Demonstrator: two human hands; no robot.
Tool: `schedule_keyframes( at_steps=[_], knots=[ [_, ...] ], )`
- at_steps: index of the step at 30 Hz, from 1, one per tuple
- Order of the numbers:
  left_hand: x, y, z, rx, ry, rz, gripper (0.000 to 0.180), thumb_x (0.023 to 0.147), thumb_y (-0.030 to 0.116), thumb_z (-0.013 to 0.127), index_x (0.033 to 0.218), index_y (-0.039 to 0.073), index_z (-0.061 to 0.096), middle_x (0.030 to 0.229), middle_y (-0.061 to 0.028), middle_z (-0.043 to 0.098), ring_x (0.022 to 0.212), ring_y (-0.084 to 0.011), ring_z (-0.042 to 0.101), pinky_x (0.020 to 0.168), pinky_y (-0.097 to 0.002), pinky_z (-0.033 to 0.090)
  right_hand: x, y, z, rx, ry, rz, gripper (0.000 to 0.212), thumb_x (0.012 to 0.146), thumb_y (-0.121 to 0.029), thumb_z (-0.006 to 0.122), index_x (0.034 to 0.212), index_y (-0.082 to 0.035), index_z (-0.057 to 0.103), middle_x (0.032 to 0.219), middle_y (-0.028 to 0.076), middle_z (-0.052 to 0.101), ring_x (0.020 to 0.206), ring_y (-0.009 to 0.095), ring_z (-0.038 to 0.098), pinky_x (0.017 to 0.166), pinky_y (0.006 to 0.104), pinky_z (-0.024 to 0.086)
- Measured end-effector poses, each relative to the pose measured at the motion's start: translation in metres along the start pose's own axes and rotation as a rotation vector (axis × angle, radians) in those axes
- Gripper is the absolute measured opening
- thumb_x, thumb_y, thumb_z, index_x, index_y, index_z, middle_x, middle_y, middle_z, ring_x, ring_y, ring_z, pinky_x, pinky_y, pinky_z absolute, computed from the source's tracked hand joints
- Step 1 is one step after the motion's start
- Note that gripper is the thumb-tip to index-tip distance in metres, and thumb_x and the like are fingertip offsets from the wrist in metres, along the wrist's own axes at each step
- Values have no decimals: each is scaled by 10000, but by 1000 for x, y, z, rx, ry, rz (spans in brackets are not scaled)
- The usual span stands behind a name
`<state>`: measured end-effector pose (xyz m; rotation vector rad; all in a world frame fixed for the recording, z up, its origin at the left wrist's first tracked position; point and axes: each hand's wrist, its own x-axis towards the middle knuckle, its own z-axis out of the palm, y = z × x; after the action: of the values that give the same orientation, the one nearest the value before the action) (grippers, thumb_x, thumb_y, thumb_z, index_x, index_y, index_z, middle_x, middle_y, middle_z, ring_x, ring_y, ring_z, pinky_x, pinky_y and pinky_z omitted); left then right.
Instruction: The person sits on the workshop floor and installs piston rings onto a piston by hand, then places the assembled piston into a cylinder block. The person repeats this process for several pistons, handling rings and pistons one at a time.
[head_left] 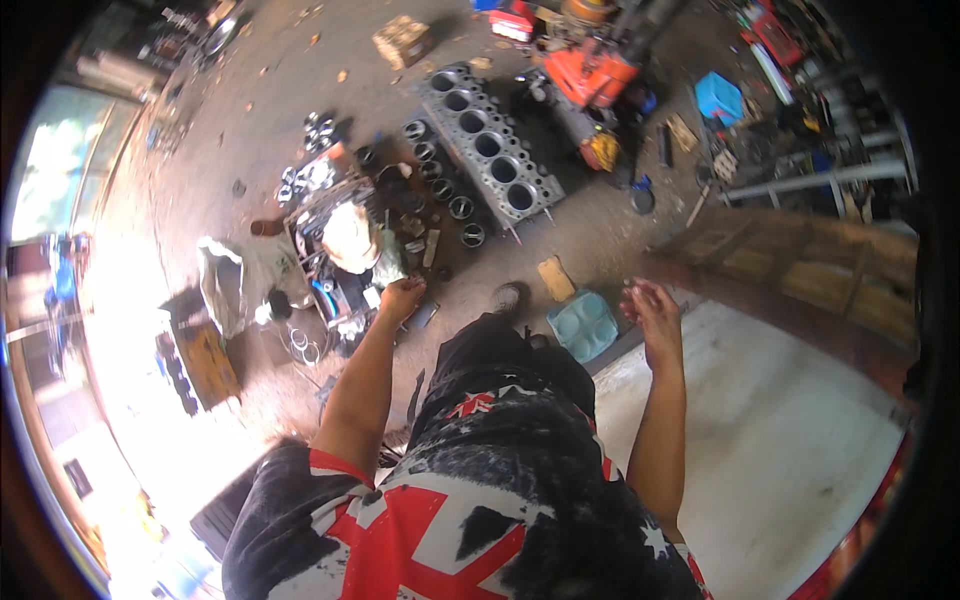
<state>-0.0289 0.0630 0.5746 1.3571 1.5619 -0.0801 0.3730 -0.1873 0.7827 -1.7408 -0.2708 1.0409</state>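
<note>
Fingers of the left hand (405,298) curl inward beside a pale green bundle (389,263), left of the frame's centre; I cannot tell whether this grip holds anything. Right of centre, the right hand (655,320) is loosely curled near the blue tray (583,328), its contents unclear. A careless arm sweep could topple the round metal parts (443,189); a misplaced shoe (508,298) could crack the tray.

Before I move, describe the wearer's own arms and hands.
The left hand and right hand are bare, as are both forearms. The short left sleeve is mottled black, edged with a red band. It belongs to a black, white and red patterned shirt.
</note>
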Motion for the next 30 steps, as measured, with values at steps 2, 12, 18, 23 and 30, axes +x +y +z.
schedule_keyframes(
  at_steps=[2,12,18,23,30],
  knots=[
    [-3,-6,0,-64,12,-42,456,848,381,779,1131,24,749,889,-119,763,752,-164,720,726,-330,563,18,-17,34,-41,-114,15,339,984,-201,674,1271,-35,601,1092,73,691,886,127,664,783,267,519],
    [-75,-91,29,-383,193,-212,376,902,356,744,1097,36,720,891,-63,730,748,-137,699,601,-290,531,50,-35,126,-359,-580,66,359,980,-230,683,1282,-52,605,1123,82,693,896,131,673,783,263,522],
    [-119,-134,55,-400,363,-396,405,879,348,745,1125,26,735,931,-123,761,803,-192,752,719,-317,579,71,-26,125,-466,-754,70,369,977,-216,677,1284,-29,595,1115,85,691,873,132,671,764,266,526],
    [-86,-135,36,-429,587,-351,435,860,367,743,1134,29,728,952,-167,760,875,-260,746,813,-367,567,87,-8,99,-560,-722,144,372,978,-206,686,1277,-3,599,1023,58,693,838,116,654,744,259,525],
    [67,-115,-78,-443,793,-270,398,845,334,729,1105,33,738,1022,-174,758,977,-310,730,876,-399,552,112,34,83,-667,-515,344,317,968,-187,689,1226,-20,612,1002,71,700,780,139,674,685,275,543]
  ],
)
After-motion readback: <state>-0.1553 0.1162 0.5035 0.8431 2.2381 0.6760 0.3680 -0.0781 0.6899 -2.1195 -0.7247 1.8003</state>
